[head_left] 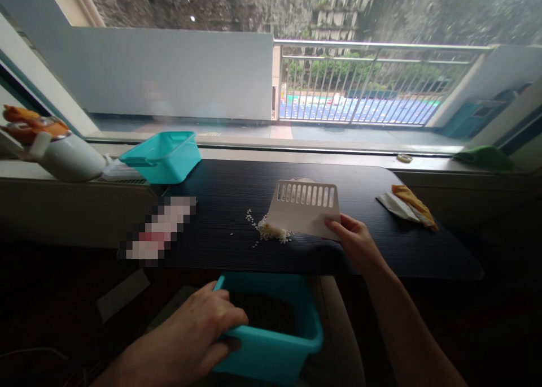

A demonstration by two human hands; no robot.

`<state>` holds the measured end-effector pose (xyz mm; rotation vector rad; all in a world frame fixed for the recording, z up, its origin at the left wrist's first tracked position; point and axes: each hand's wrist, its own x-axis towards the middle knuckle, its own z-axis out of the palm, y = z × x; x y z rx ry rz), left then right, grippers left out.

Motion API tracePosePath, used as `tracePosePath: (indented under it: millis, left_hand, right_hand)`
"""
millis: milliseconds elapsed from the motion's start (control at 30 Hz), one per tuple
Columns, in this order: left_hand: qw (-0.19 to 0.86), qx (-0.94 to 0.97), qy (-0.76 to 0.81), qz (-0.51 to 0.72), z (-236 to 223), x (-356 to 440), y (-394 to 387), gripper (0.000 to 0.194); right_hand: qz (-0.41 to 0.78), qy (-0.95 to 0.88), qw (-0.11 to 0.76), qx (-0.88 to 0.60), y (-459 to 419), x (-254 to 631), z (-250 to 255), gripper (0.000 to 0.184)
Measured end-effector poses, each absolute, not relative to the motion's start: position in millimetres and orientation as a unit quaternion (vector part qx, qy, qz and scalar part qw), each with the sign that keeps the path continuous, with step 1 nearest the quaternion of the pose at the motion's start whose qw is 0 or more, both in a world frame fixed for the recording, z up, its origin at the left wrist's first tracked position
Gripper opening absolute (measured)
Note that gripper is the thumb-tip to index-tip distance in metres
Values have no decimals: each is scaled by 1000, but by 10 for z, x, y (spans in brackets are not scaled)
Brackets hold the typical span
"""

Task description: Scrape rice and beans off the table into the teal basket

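My right hand (354,242) grips a flat white plastic scraper (304,207) with a row of slots along its top edge. The scraper's lower left corner rests against a small heap of white rice grains (273,233) on the black tabletop (220,195). A few stray grains lie to the left of the heap. My left hand (202,326) is closed over the near left rim of a teal plastic bin (288,342), held below the table's front edge. Dark contents show inside that bin.
A second teal bin (163,156) sits at the table's back left corner. A white cylinder with orange pieces (63,152) lies on the sill to the left. A folded white and orange cloth (409,205) lies at the right. A window with railing fills the background.
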<state>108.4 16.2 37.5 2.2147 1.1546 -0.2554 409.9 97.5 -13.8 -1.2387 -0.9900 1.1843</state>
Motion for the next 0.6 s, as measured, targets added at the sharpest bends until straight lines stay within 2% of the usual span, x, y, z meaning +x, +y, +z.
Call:
tracePosePath:
  millis: [233,600]
  left_hand:
    - [312,833,447,-92,345,1023,140,23]
    - [293,846,442,-56,314,920,142,20]
  right_hand:
    - [494,-418,561,-516,894,4106,-92,30]
    - [482,-472,531,-514,900,3870,-75,31]
